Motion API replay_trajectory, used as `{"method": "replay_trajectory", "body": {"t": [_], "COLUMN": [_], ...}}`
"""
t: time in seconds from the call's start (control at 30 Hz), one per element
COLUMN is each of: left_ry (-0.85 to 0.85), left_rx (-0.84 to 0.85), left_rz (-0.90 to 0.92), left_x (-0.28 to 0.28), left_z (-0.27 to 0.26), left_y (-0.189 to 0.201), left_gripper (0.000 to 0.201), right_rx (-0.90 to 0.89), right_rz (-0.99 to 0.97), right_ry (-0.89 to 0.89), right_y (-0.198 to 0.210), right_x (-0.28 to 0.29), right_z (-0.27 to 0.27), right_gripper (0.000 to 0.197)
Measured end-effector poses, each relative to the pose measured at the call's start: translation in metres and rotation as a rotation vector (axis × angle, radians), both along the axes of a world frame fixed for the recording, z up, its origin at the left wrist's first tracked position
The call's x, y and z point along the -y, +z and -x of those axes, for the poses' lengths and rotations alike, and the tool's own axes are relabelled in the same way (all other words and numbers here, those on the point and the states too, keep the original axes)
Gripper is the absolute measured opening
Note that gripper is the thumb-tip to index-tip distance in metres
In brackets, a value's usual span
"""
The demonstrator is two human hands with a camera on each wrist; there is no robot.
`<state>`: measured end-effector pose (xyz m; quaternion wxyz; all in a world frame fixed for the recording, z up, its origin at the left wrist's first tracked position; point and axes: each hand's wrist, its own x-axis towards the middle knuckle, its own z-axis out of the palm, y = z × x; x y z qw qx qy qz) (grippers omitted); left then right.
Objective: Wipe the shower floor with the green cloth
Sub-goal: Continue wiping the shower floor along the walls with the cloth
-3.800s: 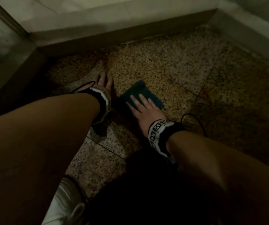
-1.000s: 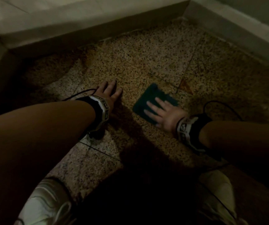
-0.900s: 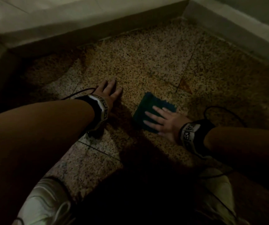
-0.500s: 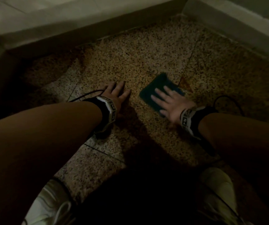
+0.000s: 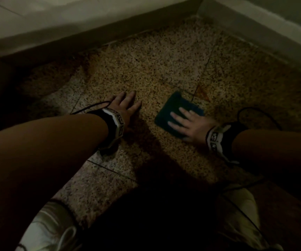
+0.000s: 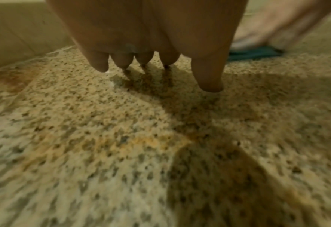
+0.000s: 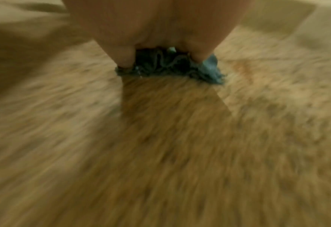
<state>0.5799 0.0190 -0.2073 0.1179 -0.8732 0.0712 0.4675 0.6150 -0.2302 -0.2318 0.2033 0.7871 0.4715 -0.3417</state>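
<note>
Green cloth (image 5: 177, 113) lies flat on the speckled shower floor (image 5: 146, 69), folded, just right of a tile seam, and your right hand (image 5: 191, 124) presses it down with straight, spread fingers rather than gripping it. Your left hand (image 5: 124, 107) rests beside it on bare floor, apart from the cloth, fingers extended, fingertips (image 6: 211, 86) touching stone, holding nothing. The right wrist view is blurred.

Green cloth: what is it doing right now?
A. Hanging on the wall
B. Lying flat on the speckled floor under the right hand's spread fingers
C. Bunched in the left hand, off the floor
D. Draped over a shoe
B: the head view shows the right hand pressing the green cloth flat on the shower floor.
</note>
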Motion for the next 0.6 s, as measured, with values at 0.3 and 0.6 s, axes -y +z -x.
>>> {"method": "replay_trajectory", "body": {"t": [0.3, 0.6], "left_ry": [0.003, -0.026], "left_rx": [0.002, -0.013], "left_rz": [0.016, -0.002], "left_x": [0.011, 0.019], "left_z": [-0.007, -0.005], "left_y": [0.005, -0.001], "left_gripper": [0.096, 0.098], "right_rx": [0.017, 0.024], "right_rz": [-0.182, -0.087], "right_ry": [0.164, -0.174], "right_y": [-0.018, -0.008], "right_x": [0.024, 0.019], "right_z": [0.018, -0.020], "right_gripper": [0.074, 0.066]}}
